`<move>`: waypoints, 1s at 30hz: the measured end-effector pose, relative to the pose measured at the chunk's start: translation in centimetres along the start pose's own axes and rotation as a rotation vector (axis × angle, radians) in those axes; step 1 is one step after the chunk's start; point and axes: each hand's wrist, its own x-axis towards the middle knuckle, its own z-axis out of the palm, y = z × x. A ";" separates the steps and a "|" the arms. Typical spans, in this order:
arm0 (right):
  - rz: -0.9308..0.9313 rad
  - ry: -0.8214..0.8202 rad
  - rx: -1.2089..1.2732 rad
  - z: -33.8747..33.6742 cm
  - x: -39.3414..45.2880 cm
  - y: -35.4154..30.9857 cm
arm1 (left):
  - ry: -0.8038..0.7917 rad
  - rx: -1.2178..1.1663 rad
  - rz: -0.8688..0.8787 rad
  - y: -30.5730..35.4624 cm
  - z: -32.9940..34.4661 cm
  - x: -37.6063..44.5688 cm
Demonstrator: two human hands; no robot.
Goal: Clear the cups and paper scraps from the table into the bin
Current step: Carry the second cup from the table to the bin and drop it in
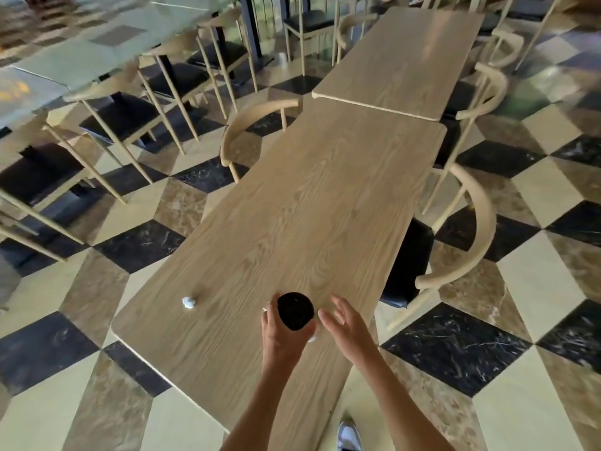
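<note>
Left hand [281, 333], lower centre of frame, is wrapped round a dark cup [295, 310], thumb on one side & fingers curled round the other; cup looks lifted or tilted toward the camera, mouth showing black, can't tell if it's clear of the table [309, 206]. Right hand [344, 323] sits just beside the cup on its right, fingers spread & loose, holding nothing. There's a pale bit showing just under the cup between the hands, too hidden to name, poss. another scrap.

One crumpled white paper scrap [188, 302] lies on the tabletop to the lower left of the cup, well apart from both hands. Rest of the table up toward centre frame looks bare. No bin in view anywhere.

Step in hand, I'd say: cup pickup, w/ scrap not yet collected. Next move prob. calls for the free right hand crossing over, or the left side swinging, to pinch up the scrap, then carrying both to the bin wherever it stands out of frame. Keep cup upright in case of dregs.
</note>
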 end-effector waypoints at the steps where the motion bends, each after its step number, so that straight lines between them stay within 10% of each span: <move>1: 0.002 -0.001 0.004 0.0 0.1 0.0 | -0.003 -0.032 -0.012 0.2 -0.2 0.1; 21: -0.107 0.031 0.035 -3.6 -1.2 -3.1 | -0.014 -0.411 0.061 7.7 -3.1 -2.5; 30: -0.093 0.304 0.063 -7.2 -8.7 -3.9 | -0.236 -0.291 0.186 11.7 -2.7 -6.7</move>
